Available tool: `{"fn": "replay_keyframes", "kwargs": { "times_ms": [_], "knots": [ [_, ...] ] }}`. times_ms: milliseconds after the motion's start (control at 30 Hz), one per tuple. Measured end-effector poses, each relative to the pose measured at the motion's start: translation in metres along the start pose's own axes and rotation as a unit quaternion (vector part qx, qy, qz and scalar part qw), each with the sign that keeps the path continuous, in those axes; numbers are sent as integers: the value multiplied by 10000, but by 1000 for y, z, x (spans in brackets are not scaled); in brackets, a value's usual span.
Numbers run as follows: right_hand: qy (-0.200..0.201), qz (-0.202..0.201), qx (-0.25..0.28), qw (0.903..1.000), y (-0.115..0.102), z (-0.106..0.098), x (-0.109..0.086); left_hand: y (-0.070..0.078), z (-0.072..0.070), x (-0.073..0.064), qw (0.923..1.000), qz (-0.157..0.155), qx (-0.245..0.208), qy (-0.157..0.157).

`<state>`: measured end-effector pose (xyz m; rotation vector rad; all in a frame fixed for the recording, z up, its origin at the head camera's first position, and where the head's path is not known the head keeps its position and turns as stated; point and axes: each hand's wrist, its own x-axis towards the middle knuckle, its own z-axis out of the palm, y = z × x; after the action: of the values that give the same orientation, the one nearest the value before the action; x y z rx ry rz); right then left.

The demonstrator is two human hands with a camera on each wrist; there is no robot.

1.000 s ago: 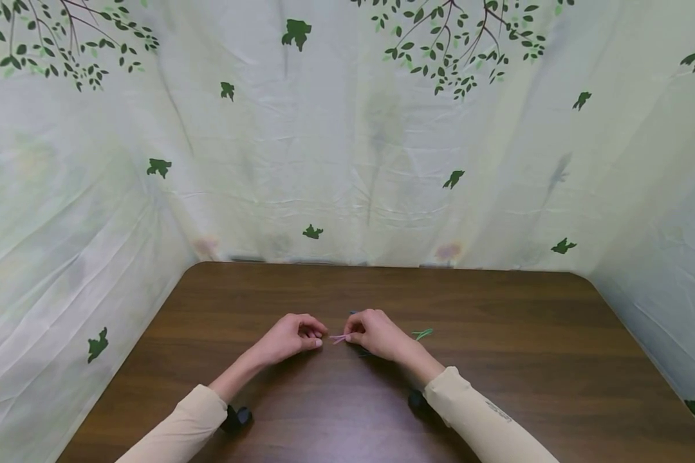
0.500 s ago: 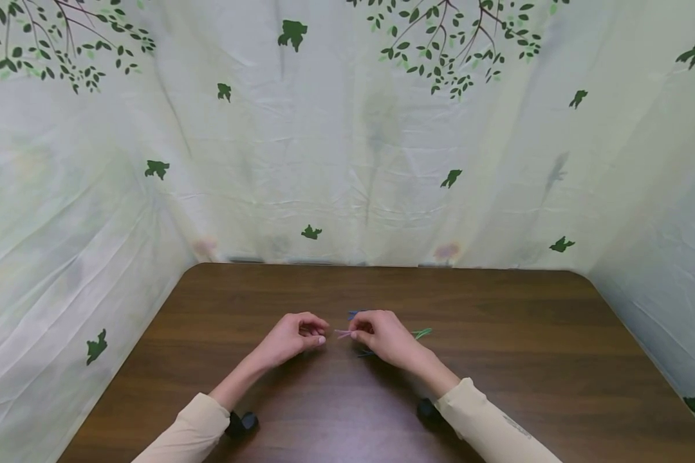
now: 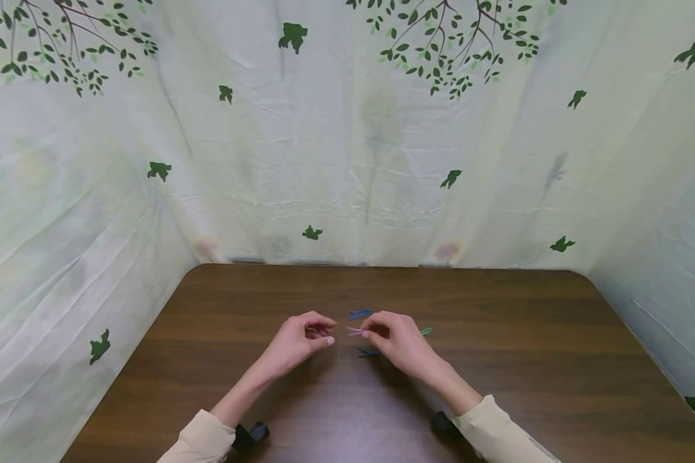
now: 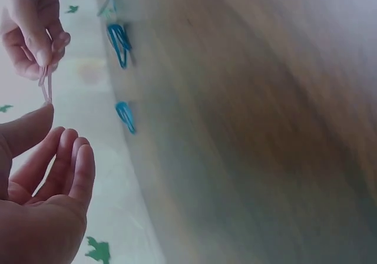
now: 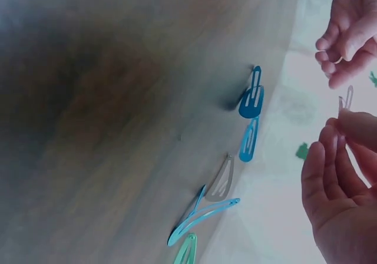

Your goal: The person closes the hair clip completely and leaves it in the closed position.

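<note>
A slim pink snap hair clip (image 5: 349, 99) is pinched between thumb and fingers of my right hand (image 3: 402, 344). Its two split prongs point toward my left hand (image 3: 298, 341). That hand hovers just left of the clip, fingers loosely bent and thumb apart, holding nothing. In the left wrist view the left thumb tip lies right at the clip's end. Behind the right hand, a blue hair clip (image 3: 359, 314) lies on the table, and a darker blue hair clip (image 3: 368, 352) lies nearer the person. A green hair clip (image 3: 426, 332) is partly hidden by the right hand.
The right wrist view also shows a grey hair clip (image 5: 228, 178) and a light blue hair clip (image 5: 197, 221) on the brown wooden table (image 3: 255, 289). A pale curtain (image 3: 324, 141) with leaf and bird prints hangs behind the table and on both sides.
Both hands have shifted slightly to the right, the right one carrying the pink clip along. The blue clips beside it show more fully now, while the green one is more covered.
</note>
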<state>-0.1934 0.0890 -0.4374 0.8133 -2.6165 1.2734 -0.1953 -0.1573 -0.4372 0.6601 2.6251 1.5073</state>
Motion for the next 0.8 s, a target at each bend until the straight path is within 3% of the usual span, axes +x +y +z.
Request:
{"fn": "replay_keyframes", "kwargs": {
  "times_ms": [533, 800],
  "knots": [
    [725, -167, 242, 9969, -9, -18, -27, 29, 12, -8, 9997, 19, -109, 217],
    [810, -203, 397, 9957, -14, -24, -40, 44, 14, -19, 9994, 69, -184, 285]
  ]
}}
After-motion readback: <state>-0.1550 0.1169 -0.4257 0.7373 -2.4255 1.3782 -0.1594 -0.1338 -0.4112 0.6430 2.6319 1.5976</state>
